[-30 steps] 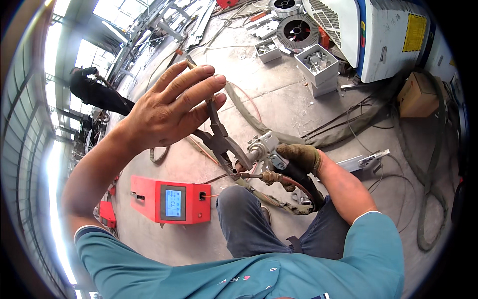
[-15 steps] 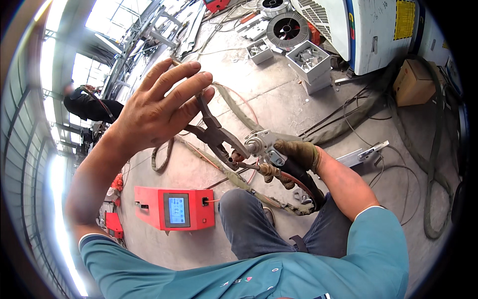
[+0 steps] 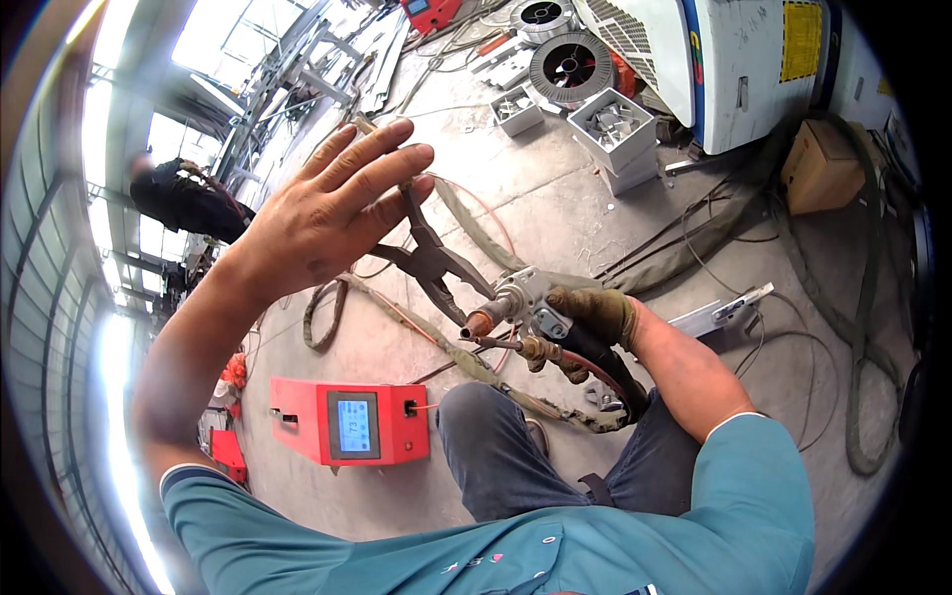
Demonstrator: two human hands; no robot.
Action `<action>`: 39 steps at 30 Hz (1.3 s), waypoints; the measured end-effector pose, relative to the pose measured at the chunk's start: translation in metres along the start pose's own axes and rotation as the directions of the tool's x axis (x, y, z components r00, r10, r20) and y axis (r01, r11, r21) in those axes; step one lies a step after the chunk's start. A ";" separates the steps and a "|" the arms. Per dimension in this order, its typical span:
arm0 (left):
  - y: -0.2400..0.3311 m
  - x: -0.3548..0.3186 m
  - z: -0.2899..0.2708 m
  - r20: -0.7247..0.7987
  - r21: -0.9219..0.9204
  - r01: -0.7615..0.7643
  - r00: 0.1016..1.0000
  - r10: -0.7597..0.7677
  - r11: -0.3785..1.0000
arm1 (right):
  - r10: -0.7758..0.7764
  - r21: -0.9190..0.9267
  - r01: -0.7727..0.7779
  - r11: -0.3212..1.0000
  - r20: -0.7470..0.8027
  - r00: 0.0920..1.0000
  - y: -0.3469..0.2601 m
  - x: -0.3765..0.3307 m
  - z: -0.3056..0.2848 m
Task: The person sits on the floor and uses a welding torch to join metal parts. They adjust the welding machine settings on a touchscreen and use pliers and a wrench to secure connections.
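Observation:
My bare left hand [image 3: 332, 198] has its fingers around the handles of a pair of dark metal pliers [image 3: 428, 260]. The plier jaws are spread apart close to the nozzle end of a laser welding gun, a copper-coloured tip [image 3: 483, 319] showing just beyond them. Whether a jaw touches the gun I cannot tell. My right hand [image 3: 595, 315], in a worn brownish glove, grips the welding gun [image 3: 526, 296], whose silver head points left. A thin tube with a brass fitting [image 3: 538, 347] runs below the head. Part of my right hand's fingers is hidden behind the gun.
On the floor before me stands a red box with a screen [image 3: 352, 424]. Grey bins of metal pieces [image 3: 615, 129] and wire spools [image 3: 572, 67] lie ahead, beside a white machine [image 3: 759, 79]. Sleeved cables [image 3: 684, 260] cross the floor. A person in dark clothes [image 3: 188, 198] is at far left.
The plier jaws have come off the nozzle toward the left and spread wider, so the copper tip now shows. My left hand shifted slightly right. The right hand stays on the gun.

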State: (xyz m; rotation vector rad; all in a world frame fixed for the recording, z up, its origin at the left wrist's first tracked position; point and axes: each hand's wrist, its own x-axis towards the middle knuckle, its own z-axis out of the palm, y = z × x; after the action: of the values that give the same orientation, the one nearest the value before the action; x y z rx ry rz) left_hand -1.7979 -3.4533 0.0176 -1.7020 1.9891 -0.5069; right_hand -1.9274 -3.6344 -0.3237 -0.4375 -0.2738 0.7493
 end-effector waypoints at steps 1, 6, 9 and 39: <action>0.000 0.000 -0.001 0.014 0.027 -0.012 1.000 0.012 1.000 | 0.012 0.007 -0.012 1.000 -0.004 1.000 0.000 -0.001 0.000; 0.005 0.002 -0.007 0.012 -0.004 0.036 0.999 -0.036 0.999 | -0.027 0.001 0.027 1.000 0.011 1.000 -0.002 -0.001 0.010; 0.005 0.008 -0.011 0.000 0.031 -0.021 1.000 0.021 0.999 | -0.046 0.006 0.046 0.999 0.015 0.999 0.004 0.001 -0.002; -0.001 0.011 0.008 -0.182 -0.054 -0.100 0.979 0.088 0.994 | 0.040 0.047 -0.044 0.998 0.072 0.997 -0.003 0.001 -0.001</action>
State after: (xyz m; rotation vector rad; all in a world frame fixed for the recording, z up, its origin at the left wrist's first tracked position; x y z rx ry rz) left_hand -1.7936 -3.4637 0.0101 -1.6402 2.2229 -0.5875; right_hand -1.9240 -3.6359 -0.3234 -0.3718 -0.3129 0.8119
